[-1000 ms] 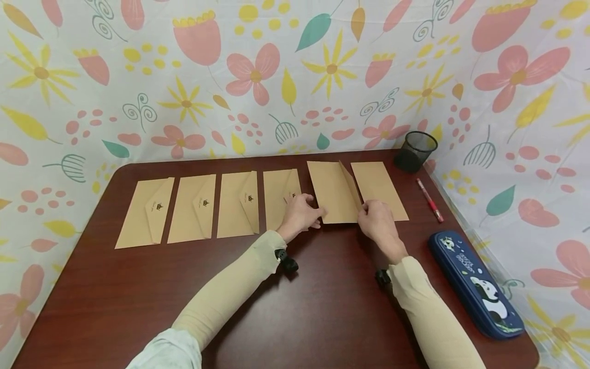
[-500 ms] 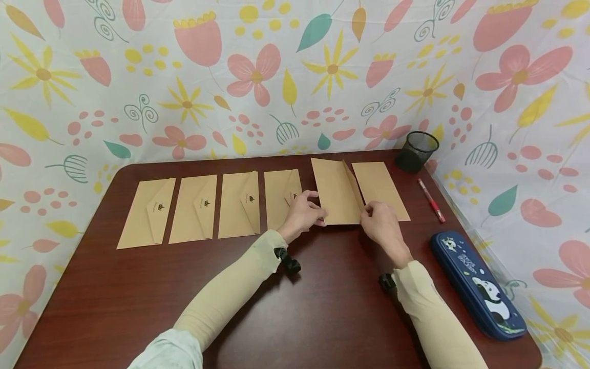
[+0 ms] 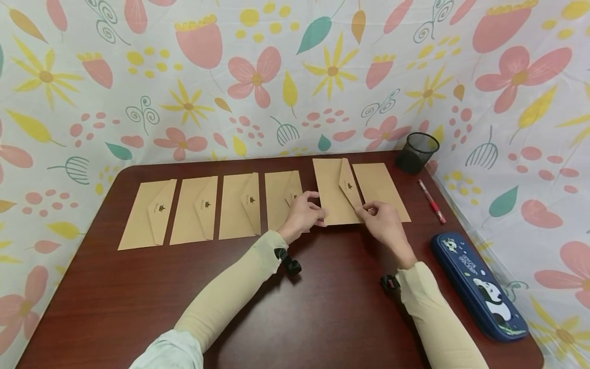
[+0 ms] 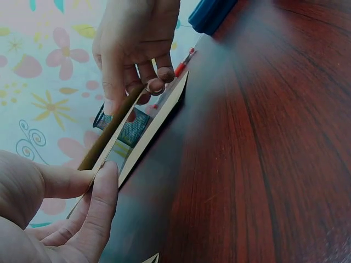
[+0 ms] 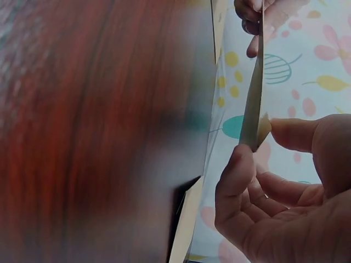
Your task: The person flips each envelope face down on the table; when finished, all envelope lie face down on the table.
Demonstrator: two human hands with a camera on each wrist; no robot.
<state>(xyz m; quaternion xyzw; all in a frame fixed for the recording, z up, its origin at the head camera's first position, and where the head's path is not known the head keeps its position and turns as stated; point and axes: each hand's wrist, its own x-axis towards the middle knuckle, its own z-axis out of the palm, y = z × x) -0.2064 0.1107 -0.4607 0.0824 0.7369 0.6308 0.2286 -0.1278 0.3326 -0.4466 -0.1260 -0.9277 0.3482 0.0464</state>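
A tan paper envelope is held slightly off the table, its pointed flap with a small black crown print folded over on the right. My left hand pinches its lower left edge between thumb and fingers, as the left wrist view also shows. At the lower right corner, my right hand grips the envelope by its folded edge. In the right wrist view the thumb of my right hand lies against the flap and the fingers are on the other side.
Several similar envelopes lie in a row to the left, flaps folded. One plain envelope lies on the right. Beyond it stand a black mesh pen cup, a red pen and a blue panda pencil case. A patterned cloth hangs behind.
The envelope's flap, standing up before, is now folded over with its crown print showing. The envelope has shifted slightly right, and my right hand has moved a little right with it.
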